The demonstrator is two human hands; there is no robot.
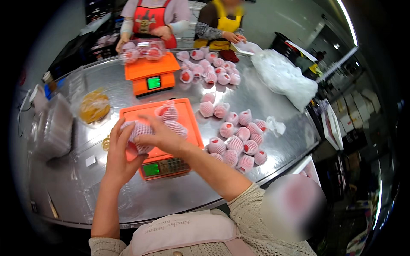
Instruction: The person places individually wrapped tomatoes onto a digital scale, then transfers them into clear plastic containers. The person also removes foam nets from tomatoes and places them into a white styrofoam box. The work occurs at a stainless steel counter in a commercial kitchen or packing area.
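Observation:
My left hand and my right hand hold a red fruit in a white foam net between them, over the left side of an orange digital scale. Two more net-wrapped fruits, an upper one and a lower one, rest on the scale's pan. The green display is lit on the near side. Right of the scale, many fruits in foam nets lie loose on the metal table. Whether one or more fruits are between my hands is partly hidden by my fingers.
Across the table, a co-worker in a red apron holds a clear fruit box over a second orange scale. Another wears a yellow apron. Stacked clear containers, yellow rubber bands, a knife and a plastic bag lie around.

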